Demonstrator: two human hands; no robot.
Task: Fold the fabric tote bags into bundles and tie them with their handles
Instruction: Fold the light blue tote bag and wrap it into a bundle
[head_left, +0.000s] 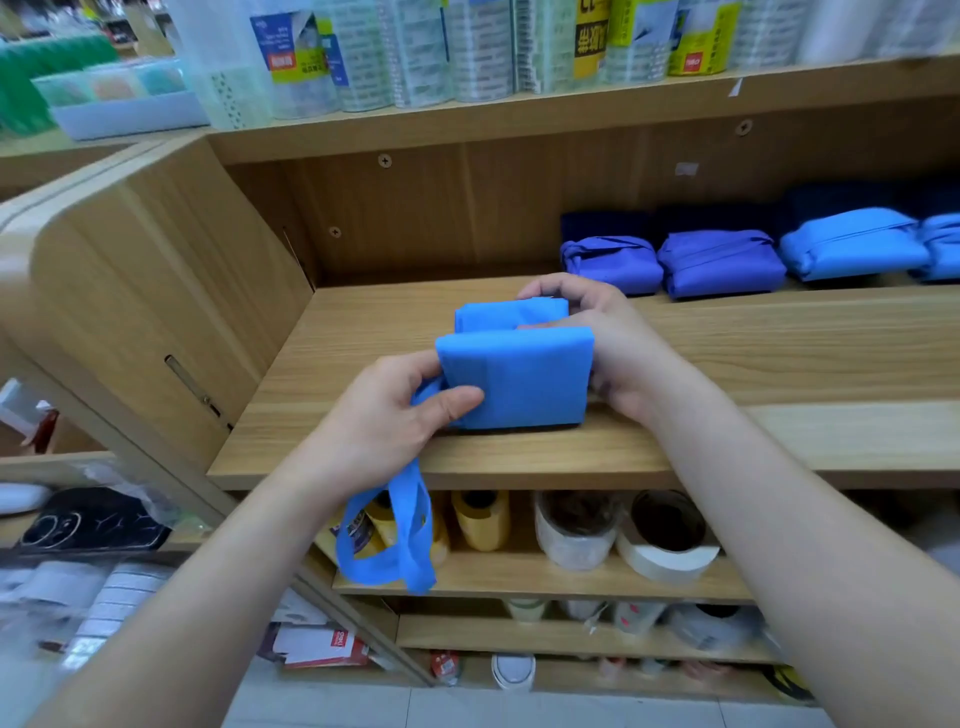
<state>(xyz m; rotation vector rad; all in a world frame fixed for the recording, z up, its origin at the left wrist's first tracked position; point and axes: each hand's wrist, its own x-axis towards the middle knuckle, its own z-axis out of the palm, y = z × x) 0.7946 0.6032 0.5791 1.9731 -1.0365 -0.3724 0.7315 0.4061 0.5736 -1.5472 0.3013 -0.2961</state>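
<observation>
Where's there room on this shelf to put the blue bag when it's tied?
The shelf is bare on the left, between the side panel and the blue bag, and along the front right, before the tied bundles. The back right, where those bundles sit, is crowded.

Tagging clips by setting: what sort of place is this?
Probably a stationery or general-goods shop: shrink-wrapped clear tape rolls on the top wooden shelf, tied blue and purple fabric bag bundles lined up, wide white tape rolls below.
</observation>
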